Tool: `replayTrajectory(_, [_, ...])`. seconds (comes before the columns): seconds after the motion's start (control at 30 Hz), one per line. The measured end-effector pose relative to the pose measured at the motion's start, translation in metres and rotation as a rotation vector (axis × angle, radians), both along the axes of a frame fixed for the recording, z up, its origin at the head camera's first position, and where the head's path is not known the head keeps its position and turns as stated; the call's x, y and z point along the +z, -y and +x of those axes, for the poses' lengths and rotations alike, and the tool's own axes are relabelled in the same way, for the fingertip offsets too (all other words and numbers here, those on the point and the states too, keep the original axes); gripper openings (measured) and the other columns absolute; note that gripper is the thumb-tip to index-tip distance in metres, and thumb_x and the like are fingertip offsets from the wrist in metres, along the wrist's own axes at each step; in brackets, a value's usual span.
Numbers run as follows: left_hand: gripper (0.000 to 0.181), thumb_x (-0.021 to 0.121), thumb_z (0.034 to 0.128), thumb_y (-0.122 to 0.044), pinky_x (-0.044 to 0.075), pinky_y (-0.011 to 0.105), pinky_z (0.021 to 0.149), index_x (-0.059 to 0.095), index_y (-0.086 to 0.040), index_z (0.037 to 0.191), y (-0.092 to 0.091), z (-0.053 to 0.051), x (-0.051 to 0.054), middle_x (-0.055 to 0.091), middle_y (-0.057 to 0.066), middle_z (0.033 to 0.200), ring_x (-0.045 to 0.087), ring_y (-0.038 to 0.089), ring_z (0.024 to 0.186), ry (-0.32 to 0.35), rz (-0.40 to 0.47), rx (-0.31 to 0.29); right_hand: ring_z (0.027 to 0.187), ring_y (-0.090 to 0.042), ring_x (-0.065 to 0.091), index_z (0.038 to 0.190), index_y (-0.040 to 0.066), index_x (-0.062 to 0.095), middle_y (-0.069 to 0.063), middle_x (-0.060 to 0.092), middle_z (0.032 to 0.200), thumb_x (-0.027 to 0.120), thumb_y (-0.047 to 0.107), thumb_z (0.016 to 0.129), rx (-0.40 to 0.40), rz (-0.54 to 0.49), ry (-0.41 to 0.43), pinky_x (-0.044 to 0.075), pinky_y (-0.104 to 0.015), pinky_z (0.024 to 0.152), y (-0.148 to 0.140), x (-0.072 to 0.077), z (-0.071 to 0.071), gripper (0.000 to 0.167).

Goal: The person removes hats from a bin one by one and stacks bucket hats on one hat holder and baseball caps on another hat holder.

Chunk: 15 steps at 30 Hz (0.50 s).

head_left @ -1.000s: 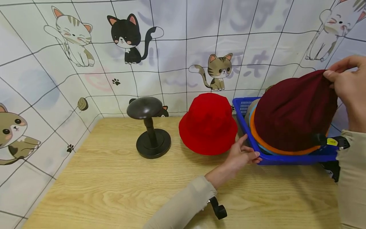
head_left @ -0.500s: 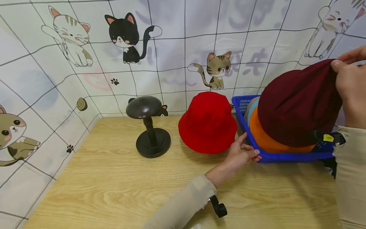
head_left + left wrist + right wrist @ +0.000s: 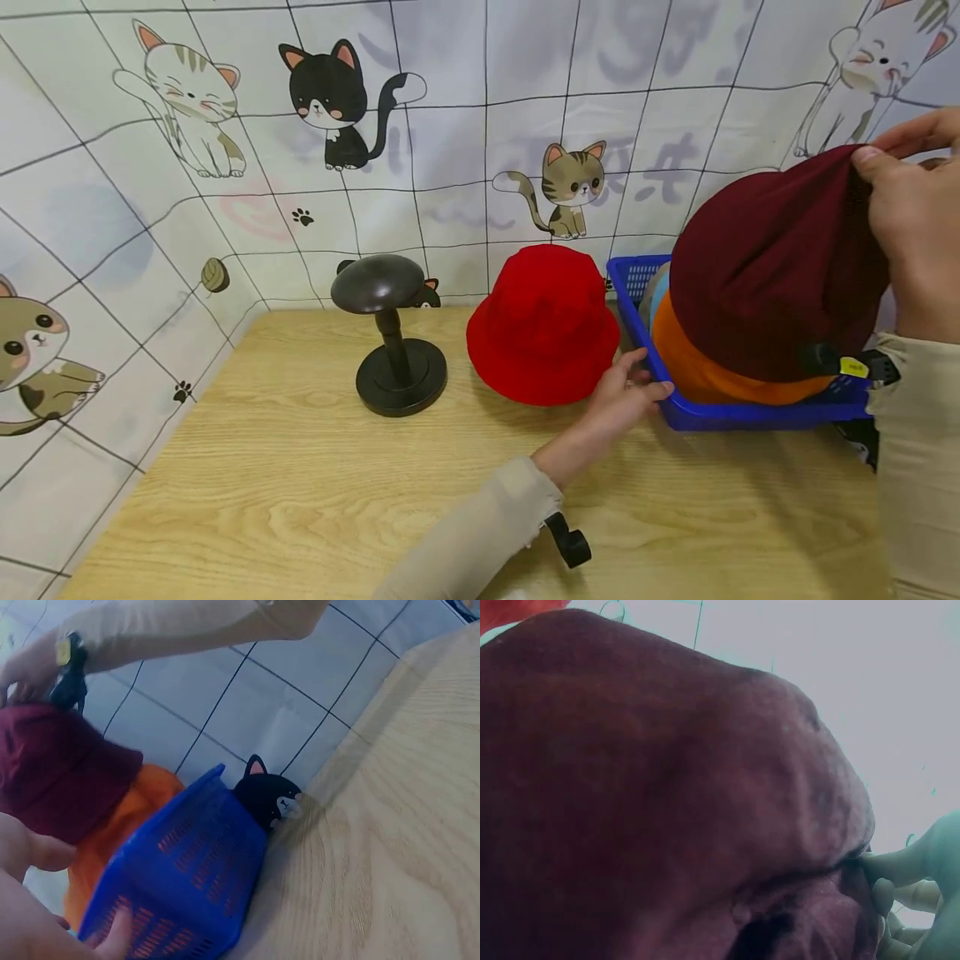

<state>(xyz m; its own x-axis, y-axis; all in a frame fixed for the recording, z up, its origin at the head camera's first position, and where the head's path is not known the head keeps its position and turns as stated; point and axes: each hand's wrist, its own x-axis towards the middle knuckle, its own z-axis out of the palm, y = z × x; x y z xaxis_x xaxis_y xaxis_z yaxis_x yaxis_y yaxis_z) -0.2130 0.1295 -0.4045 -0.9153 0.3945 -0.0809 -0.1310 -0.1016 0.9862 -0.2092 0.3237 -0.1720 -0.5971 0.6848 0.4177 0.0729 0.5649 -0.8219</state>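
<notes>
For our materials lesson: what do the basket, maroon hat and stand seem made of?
Basket: likely plastic, smooth blue; thin walls with moulded-looking slots.
Maroon hat: soft, matte fabric; it puckers where pinched.
Stand: black, glossy top with a highlight; whether painted wood, plastic or metal is unclear.

This was an indoor tabletop corner; whether it belonged to a home, a shop or a studio could not be told. The black hat stand [image 3: 401,371] stood on a wood-grain table [image 3: 300,500]; behind it rose a grid-lined wall covering [image 3: 450,58] with cartoon cats [image 3: 327,87]; to its right were a red bucket hat [image 3: 543,329] and a blue basket [image 3: 720,417] of hats [image 3: 765,283].
</notes>
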Motion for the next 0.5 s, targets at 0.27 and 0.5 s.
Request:
replayTrajectory(0.27, [0.057, 0.056, 0.1032, -0.049, 0.043, 0.032, 0.117, 0.041, -0.036, 0.157, 0.007, 0.015, 0.02, 0.045, -0.018, 0.158, 0.044, 0.005, 0.146, -0.238, -0.166, -0.033, 0.068, 0.006, 0.039, 0.098, 0.049, 0.057, 0.027, 0.043, 0.084, 0.06, 0.033, 0.104, 0.059, 0.002, -0.075, 0.03, -0.005, 0.053, 0.02, 0.007, 0.011, 0.017])
replayTrajectory(0.5, [0.027, 0.045, 0.1113, -0.028, 0.051, 0.039, 0.111, 0.051, -0.011, 0.13, 0.007, 0.015, 0.032, 0.06, 0.012, 0.139, 0.061, 0.036, 0.132, -0.118, 0.295, -0.041, 0.064, 0.009, 0.046, 0.111, 0.043, 0.059, 0.026, 0.05, 0.079, 0.06, 0.035, 0.104, 0.114, 0.042, -0.144, 0.032, -0.005, 0.052, 0.045, 0.007, 0.028, 0.01])
